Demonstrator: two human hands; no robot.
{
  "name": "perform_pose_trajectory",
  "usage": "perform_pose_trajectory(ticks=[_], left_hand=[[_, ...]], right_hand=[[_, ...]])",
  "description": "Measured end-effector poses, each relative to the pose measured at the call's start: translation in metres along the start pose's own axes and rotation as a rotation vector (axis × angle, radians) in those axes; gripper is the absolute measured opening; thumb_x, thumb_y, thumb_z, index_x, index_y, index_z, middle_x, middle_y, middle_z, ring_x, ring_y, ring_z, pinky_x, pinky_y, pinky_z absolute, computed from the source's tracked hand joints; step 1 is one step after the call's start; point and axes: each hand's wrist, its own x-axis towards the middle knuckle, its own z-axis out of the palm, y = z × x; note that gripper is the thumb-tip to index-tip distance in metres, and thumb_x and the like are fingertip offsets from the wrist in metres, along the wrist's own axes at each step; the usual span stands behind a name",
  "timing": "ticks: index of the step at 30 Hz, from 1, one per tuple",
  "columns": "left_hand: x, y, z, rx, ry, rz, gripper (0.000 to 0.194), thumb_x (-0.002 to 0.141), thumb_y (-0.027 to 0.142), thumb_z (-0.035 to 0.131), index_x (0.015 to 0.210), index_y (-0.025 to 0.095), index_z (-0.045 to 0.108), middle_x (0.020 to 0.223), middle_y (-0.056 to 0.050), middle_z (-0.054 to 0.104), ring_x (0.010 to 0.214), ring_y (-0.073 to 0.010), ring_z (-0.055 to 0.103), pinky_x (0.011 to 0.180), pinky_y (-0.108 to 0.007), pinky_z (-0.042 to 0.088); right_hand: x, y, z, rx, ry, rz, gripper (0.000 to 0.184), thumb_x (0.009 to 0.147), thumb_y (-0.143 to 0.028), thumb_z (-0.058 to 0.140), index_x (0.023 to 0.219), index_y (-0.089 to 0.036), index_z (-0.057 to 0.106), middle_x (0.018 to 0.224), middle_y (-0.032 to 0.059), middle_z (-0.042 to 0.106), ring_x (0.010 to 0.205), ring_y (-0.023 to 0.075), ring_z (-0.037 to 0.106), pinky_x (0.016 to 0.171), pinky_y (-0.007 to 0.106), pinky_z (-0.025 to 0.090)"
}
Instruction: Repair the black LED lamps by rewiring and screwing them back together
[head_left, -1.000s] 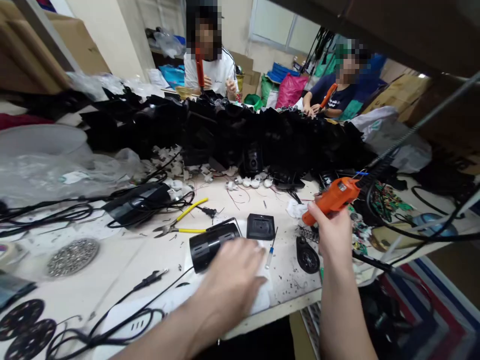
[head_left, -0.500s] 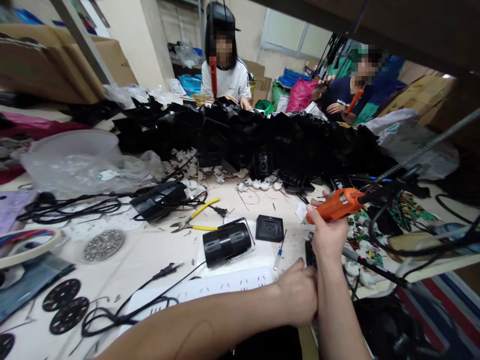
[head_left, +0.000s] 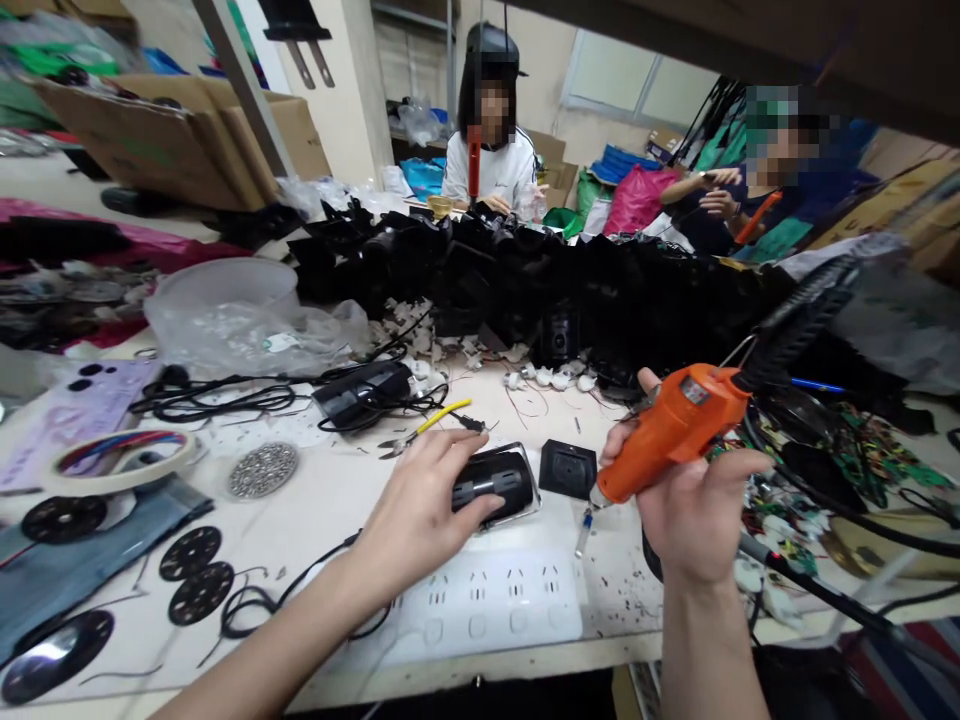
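My left hand (head_left: pixel 424 495) lies over a black slotted cylindrical housing (head_left: pixel 502 485), its fingers on the far side and its thumb on the near side. A metal bracket shows at the housing's right end. In my right hand (head_left: pixel 694 520) rests an orange electric screwdriver (head_left: pixel 671 430), its tip pointing down left and my thumb stretched away from it. Between the two hands lies a flat black square part (head_left: pixel 568 468). Just under the driver's tip is a small blue-handled screwdriver (head_left: pixel 583 532). Yellow-handled pliers (head_left: pixel 442 415) lie behind my left hand, partly hidden.
A white power strip (head_left: pixel 495 600) runs along the front edge. A round dish of screws (head_left: pixel 262 470), black discs (head_left: pixel 191 555) and a tape roll (head_left: pixel 120 460) are at left. Black parts (head_left: pixel 637 300) are heaped at the back. Two people sit beyond. Circuit boards and wires (head_left: pixel 795 520) lie at right.
My left hand has moved left from beside my right forearm onto the black housing. My right hand still holds the orange driver, its thumb now spread. The view has shifted left.
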Motion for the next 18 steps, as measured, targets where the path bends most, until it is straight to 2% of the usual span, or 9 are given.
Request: perform_pose_trajectory(ticks=[2,4,7,9,13,18], left_hand=[[0.000,-0.003,0.006,0.005,-0.025,-0.067,0.062,0.078,0.049,0.067,0.129,0.017,0.052,0.128,-0.013,0.058,0.120,-0.0324,0.050,0.101,-0.051,0.042],[0.000,0.001,0.016,0.018,-0.059,-0.116,0.072,0.073,0.051,0.070,0.133,0.016,0.049,0.132,-0.015,0.056,0.122,-0.0344,0.049,0.102,-0.052,0.041],[0.001,0.010,0.031,0.048,-0.081,-0.148,0.069,0.073,0.045,0.071,0.133,0.018,0.049,0.130,-0.014,0.057,0.118,-0.0351,0.051,0.099,-0.053,0.041],[0.000,0.013,0.037,0.068,-0.079,-0.146,0.059,0.075,0.039,0.069,0.128,0.020,0.053,0.126,-0.013,0.059,0.114,-0.0340,0.053,0.096,-0.051,0.042],[-0.004,0.010,0.042,0.075,-0.066,-0.127,0.055,0.074,0.037,0.069,0.125,0.020,0.055,0.123,-0.012,0.059,0.111,-0.0333,0.053,0.092,-0.050,0.043],[-0.003,0.003,0.044,0.053,-0.023,-0.094,0.051,0.074,0.034,0.066,0.122,0.020,0.056,0.120,-0.011,0.061,0.107,-0.0315,0.054,0.091,-0.048,0.043]], right_hand=[[-0.004,-0.007,0.017,0.053,-0.038,-0.015,0.080,0.081,-0.082,0.031,0.121,-0.018,0.059,0.063,0.0019,0.059,0.055,0.0186,0.056,0.047,0.030,0.045],[-0.010,-0.011,0.034,0.135,-0.045,-0.048,0.078,0.082,-0.080,0.029,0.109,-0.017,0.065,0.061,0.0029,0.059,0.048,0.0174,0.052,0.043,0.030,0.042],[-0.019,-0.012,0.050,0.276,-0.070,-0.058,0.059,0.082,-0.071,0.042,0.095,-0.020,0.068,0.071,0.0064,0.065,0.050,0.0192,0.057,0.047,0.034,0.044],[-0.023,-0.009,0.054,0.328,-0.113,-0.022,0.054,0.077,-0.067,0.050,0.094,-0.019,0.068,0.069,0.0067,0.065,0.054,0.0219,0.059,0.051,0.036,0.046],[-0.025,0.000,0.050,0.301,-0.152,0.045,0.062,0.071,-0.070,0.049,0.098,-0.017,0.065,0.064,0.0055,0.060,0.054,0.0231,0.057,0.050,0.036,0.045],[-0.031,0.015,0.051,0.281,-0.132,-0.008,0.066,0.066,-0.078,0.051,0.091,-0.019,0.066,0.067,0.0041,0.059,0.056,0.0211,0.055,0.055,0.036,0.045]])
